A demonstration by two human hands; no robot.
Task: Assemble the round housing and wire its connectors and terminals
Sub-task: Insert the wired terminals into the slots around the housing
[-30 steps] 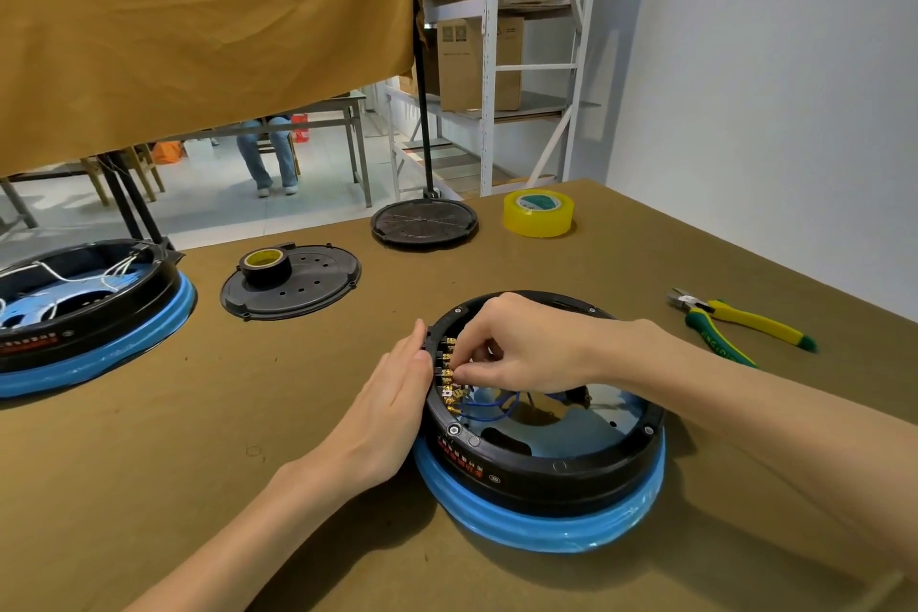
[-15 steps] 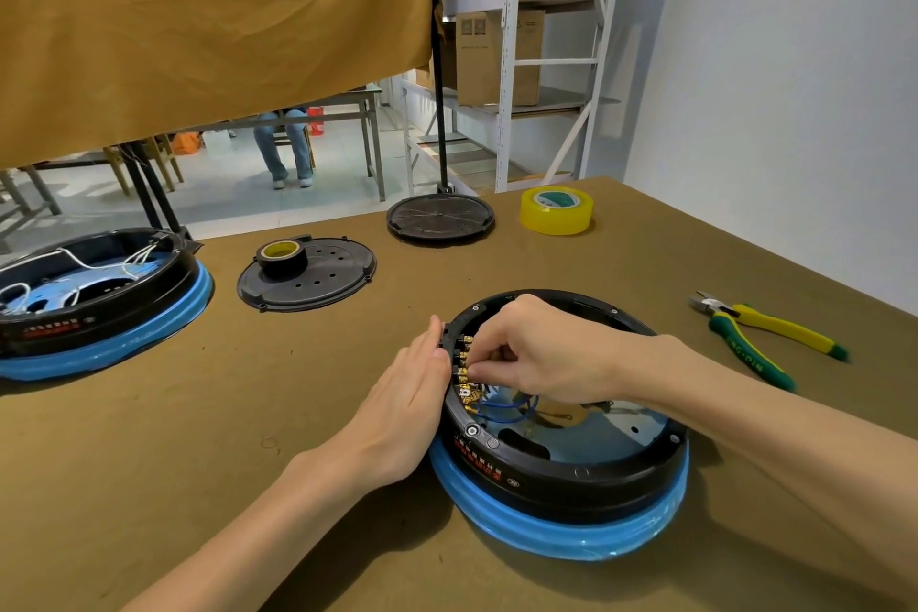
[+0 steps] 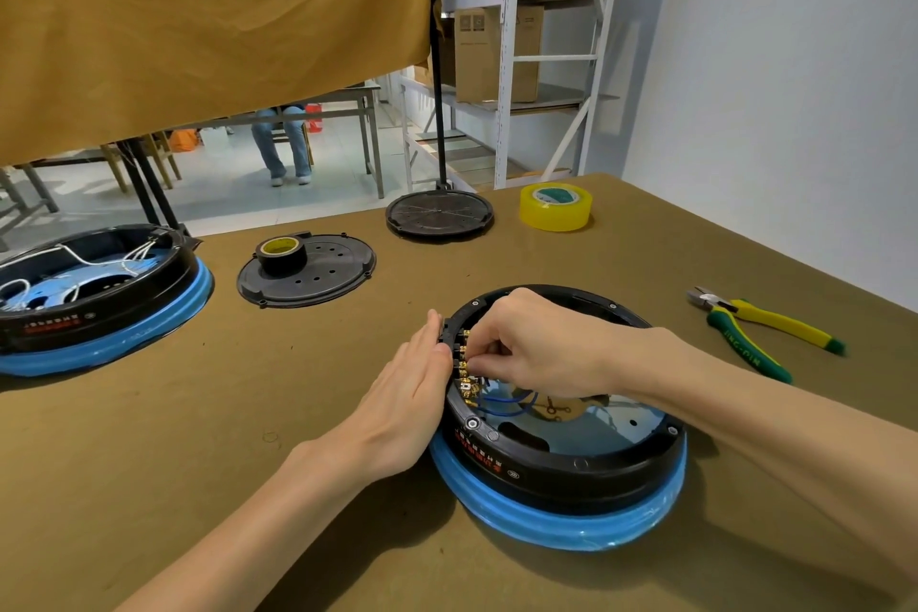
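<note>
1. Our right hand point(image 3: 541, 345) still pinches a brass terminal point(image 3: 466, 353) inside the round housing point(image 3: 561, 417) on the desk point(image 3: 198, 437).
2. Left hand point(image 3: 402, 408) stays flat, bracing the rim (nothing shifted, wiring continues).

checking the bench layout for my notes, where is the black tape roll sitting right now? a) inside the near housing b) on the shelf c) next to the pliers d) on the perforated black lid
d: the black tape roll stands on the perforated black lid at the far left of the table, apart from the near housing and the pliers.
</note>
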